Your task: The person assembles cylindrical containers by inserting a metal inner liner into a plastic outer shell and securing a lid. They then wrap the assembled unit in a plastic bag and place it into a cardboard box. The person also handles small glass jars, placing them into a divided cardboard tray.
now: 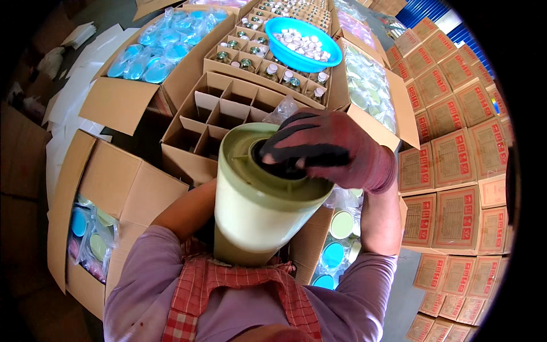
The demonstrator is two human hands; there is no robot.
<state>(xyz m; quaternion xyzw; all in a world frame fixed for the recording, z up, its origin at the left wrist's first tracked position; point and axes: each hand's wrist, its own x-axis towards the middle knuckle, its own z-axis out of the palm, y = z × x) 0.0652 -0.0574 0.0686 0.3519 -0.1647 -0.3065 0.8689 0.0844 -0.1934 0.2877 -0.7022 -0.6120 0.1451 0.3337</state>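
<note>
The pale green container [262, 219], a large cylinder, is upright with a slight tilt in front of the person's chest, close against the red checked apron [183, 279]. Its olive-green top [232, 151] has a raised central ring around a dark opening.

The right hand [339, 145], in a dark red and black glove (two fingertips appear bare), comes over the top from the right. Its fingers are bent and part-closed into the opening; whether they have hold of anything inside cannot be told. The left forearm [182, 211] passes behind the container, which hides the left hand; its grip cannot be determined.

Just beyond the container is a carton with dividers [188, 151]. Farther off, glass bottles [270, 73], some with white caps, occupy another divided carton; a blue basin [299, 65] of white caps [302, 45] rests over its right part. Far left, a carton holds bagged blue lids [156, 71]; far right, another holds pale green lids [362, 85]. Stacked brown cartons [453, 216] line the right side.
</note>
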